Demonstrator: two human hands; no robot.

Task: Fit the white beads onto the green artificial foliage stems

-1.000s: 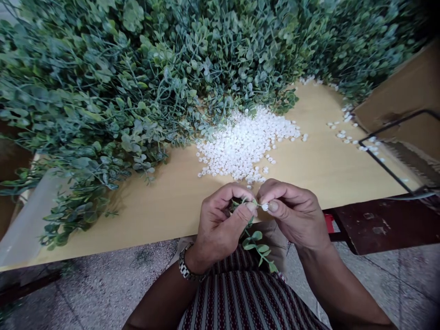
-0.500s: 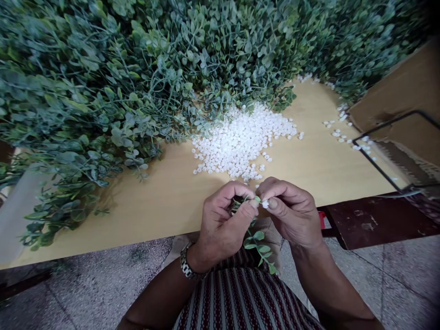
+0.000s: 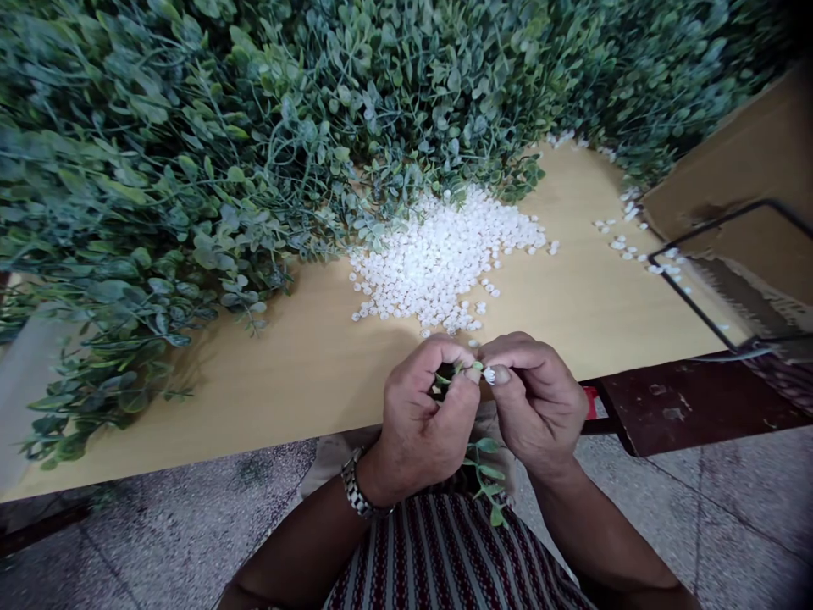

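Observation:
My left hand (image 3: 425, 415), a watch on its wrist, is closed on an artificial leaf sprig (image 3: 489, 474), whose leafy end hangs down below the fingers toward my lap. Between the thumb and forefinger of my right hand (image 3: 539, 407) is pinched a small white plastic piece (image 3: 489, 375). The fingertips of both hands almost meet, with the sprig's tip right beside the white piece. Whether the two parts are joined is hidden by the fingers. Just beyond my hands lies a heap of the same white pieces (image 3: 438, 263) on the yellowish tabletop (image 3: 305, 364).
A thick mass of artificial greenery (image 3: 254, 127) covers the back and left of the table. At the right stand a torn cardboard box (image 3: 755, 169) and a black wire frame (image 3: 692, 307), with loose white pieces near them. A dark red bench (image 3: 705, 407) is below the table's right edge.
My left hand has turned slightly and moved a little right, closer to my right hand. The hanging sprig has shifted with it. The white piece stays pinched in my right fingers.

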